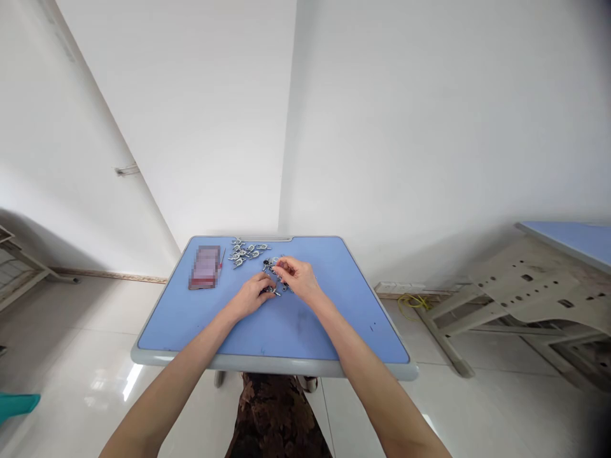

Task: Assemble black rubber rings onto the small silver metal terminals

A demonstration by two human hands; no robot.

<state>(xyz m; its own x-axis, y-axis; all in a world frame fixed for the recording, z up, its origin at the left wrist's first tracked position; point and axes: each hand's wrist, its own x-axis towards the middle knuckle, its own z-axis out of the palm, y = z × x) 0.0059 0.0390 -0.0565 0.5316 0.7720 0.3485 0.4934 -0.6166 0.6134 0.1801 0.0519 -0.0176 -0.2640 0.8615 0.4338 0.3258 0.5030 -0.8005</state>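
Note:
My left hand point(254, 295) rests low over the middle of the blue desk point(305, 331), fingers curled round a small shiny metal fitting point(273, 291). Just to its right, my right hand point(296, 276) is raised a little with thumb and fingertips pinched together; what they hold, if anything, is too small to make out. Between and behind the hands lie several small metal parts point(268, 262), some dark and round, partly hidden by the fingers. Farther back on the left is a loose heap of similar silvery fittings point(243, 253), with rounded bodies and narrow ends.
On the desk's left lies a blurred-out flat rectangular object point(205, 267) beside a thin screwdriver-like tool point(221, 259). White wall point(382, 127) stands behind the desk. Another desk point(568, 242) is at right, with a yellow cable point(411, 304) on the floor. A teal object point(18, 404) shows at lower left.

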